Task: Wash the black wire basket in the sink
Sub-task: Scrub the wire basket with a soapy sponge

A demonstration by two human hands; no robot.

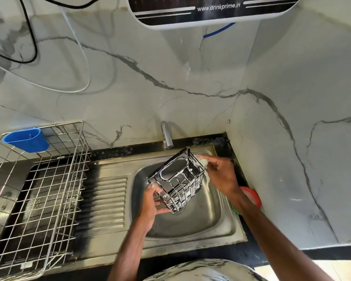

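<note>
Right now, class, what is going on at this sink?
A person is soaping the black wire basket, held tilted above the sink bowl. The left hand has its grip on the lower near corner; the right hand works at the far upper edge, pinching what looks like a pale sudsy pad. White foam streaks the wires. No water visibly runs from the tap. A steel drying rack with a blue cup stands to the left.

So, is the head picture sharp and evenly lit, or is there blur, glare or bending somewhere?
In the head view the wide lens bends the wall and the drying rack; the right hand at the black wire basket is smeared by motion; the left hand looks sharper; dull glare lies on the sink rim.
</note>
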